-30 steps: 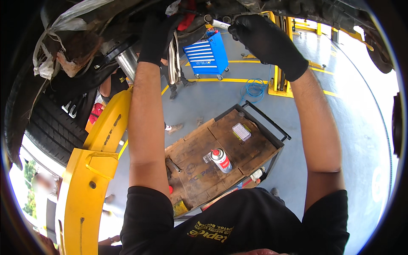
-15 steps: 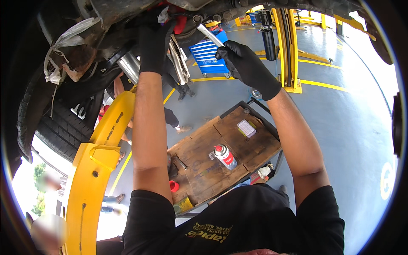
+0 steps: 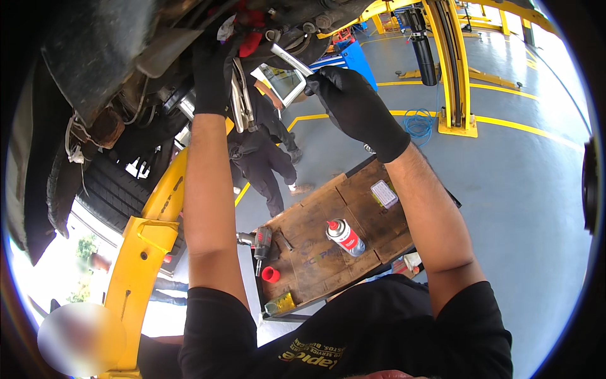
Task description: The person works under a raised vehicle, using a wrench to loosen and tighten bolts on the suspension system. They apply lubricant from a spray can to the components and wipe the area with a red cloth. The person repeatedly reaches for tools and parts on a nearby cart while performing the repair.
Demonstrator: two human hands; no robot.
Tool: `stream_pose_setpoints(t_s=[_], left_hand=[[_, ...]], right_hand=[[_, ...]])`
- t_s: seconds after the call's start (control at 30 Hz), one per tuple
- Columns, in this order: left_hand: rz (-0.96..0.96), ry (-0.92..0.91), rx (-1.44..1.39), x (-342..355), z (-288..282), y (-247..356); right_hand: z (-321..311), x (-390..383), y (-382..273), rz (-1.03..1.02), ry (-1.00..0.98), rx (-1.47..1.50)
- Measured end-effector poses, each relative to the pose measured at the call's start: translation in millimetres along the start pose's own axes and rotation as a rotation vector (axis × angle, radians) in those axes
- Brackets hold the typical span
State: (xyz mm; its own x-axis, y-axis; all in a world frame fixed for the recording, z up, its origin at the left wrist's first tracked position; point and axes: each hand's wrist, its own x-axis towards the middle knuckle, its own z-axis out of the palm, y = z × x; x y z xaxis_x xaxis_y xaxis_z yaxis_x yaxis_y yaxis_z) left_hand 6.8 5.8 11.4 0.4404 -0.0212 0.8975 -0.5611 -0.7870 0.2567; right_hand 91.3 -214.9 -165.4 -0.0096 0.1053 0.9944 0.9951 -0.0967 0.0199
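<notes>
Overhead, under a vehicle (image 3: 101, 57), my gloved right hand (image 3: 353, 110) is closed around a silver wrench (image 3: 290, 58), whose far end reaches up toward the dark metal fittings. My gloved left hand (image 3: 211, 79) is raised among the underbody parts, beside a red piece (image 3: 251, 39) and bright metal bars (image 3: 242, 101); its fingers are too dark and hidden to read. A tire (image 3: 110, 189) hangs at the left.
Below stands a cart (image 3: 322, 271) with a spray can (image 3: 346, 237), power tool (image 3: 262, 243), red cup (image 3: 271, 274) and small case (image 3: 384, 194). A yellow lift arm (image 3: 132, 284), lift post (image 3: 451, 69), blue tool chest (image 3: 350, 63) and co-workers (image 3: 265, 170) surround me.
My right hand and wrench have moved left and down, then slightly further left. My left hand stays raised, slightly shifted left. A co-worker has moved into view beyond the cart.
</notes>
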Motion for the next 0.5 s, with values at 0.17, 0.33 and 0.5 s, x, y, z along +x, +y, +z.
stream_pose_setpoints(t_s=[0.17,0.33,0.5], left_hand=[[0.107,-0.091,0.127,8,-7,-11],[0.041,-0.082,0.134,8,-1,0],[-0.005,-0.115,0.302,4,-1,11]], right_hand=[[23,-5,-24,0.185,0.165,0.118],[44,-9,-31,0.274,0.272,0.186],[42,-7,-37,0.372,0.274,0.338]])
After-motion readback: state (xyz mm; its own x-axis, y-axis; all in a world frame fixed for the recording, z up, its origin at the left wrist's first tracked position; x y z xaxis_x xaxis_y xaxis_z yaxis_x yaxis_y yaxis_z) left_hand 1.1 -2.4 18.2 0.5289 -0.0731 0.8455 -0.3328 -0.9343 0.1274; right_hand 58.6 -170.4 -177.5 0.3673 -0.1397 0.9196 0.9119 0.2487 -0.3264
